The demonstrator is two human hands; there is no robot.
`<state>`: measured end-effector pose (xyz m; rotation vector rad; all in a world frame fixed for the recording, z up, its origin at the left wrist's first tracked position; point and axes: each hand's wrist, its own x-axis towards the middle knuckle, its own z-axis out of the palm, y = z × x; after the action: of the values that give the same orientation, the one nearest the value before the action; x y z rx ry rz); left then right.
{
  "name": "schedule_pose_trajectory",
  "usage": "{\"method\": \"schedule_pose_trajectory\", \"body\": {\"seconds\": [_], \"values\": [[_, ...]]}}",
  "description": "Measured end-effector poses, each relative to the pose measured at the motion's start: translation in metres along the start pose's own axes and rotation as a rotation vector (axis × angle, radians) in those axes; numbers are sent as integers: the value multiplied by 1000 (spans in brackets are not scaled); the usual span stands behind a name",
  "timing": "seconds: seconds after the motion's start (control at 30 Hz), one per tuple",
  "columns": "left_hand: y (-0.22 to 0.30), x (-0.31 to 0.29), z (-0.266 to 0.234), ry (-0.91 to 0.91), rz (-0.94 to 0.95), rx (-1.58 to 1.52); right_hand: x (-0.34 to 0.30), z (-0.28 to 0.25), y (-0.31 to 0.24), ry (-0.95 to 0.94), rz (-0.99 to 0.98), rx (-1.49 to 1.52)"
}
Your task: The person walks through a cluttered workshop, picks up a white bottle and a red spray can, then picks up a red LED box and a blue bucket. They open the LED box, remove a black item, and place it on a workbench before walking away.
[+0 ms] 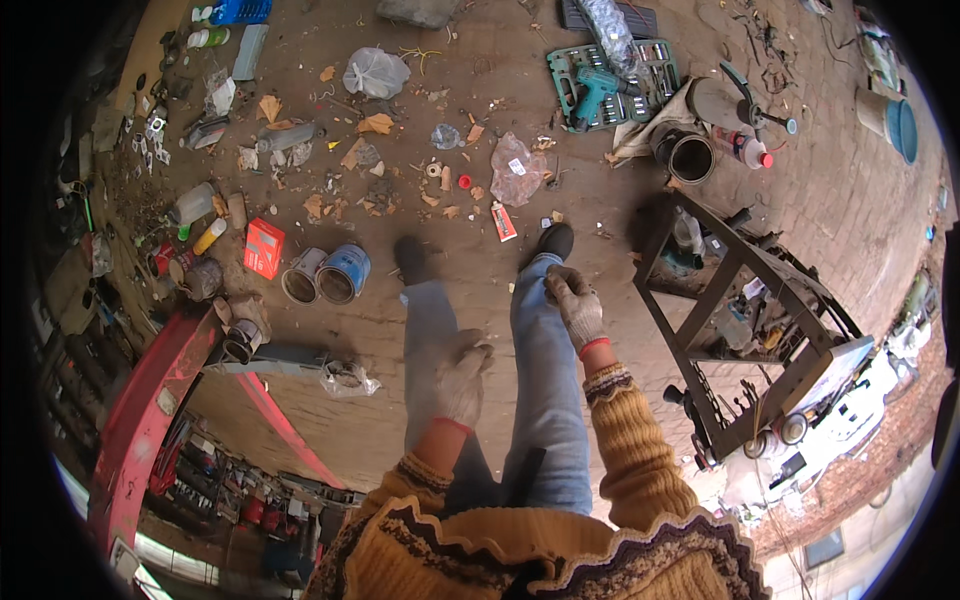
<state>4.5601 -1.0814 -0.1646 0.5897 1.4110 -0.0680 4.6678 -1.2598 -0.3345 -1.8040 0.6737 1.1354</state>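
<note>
Right hand (574,305): is hovering in its knitted glove beside the right leg of the blue jeans (543,400), fingers curling inward.
Left hand (461,385): is hanging, gloved and blurred, over the left leg, fingers bending.
Grip: whether either hand is pinching something small or pressing its fingers together, I cannot tell at this blur and size.
Red-and-white packet (503,222): is lying on the ground between the two shoes, nearer the right shoe (553,242).
Clear plastic sheet (518,172): is spreading out just beyond the packet.
Red ring (464,182): is lying left of the sheet.
Blue can (350,268): is standing left of the shoes, right beside a second can (302,278).
Red box (263,248): is standing behind and left of the cans.
Teal drill (593,95): is resting on a green tool case (657,62).
Metal frame (717,298): is standing to the right, holding odds and ends.
</note>
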Motion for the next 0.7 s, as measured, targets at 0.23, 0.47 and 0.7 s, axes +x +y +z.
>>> {"method": "schedule_pose_trajectory", "body": {"seconds": [0.23,0.47,0.7], "values": [[-71,26,37,-96,-209,-53,125,-77,32,49,-69,-773],[-126,83,-29,88,-303,-85,257,-21,26,-138,-116,-1046],[-160,106,-112,277,-361,-55,337,45,36,-125,-104,-1029]]}}
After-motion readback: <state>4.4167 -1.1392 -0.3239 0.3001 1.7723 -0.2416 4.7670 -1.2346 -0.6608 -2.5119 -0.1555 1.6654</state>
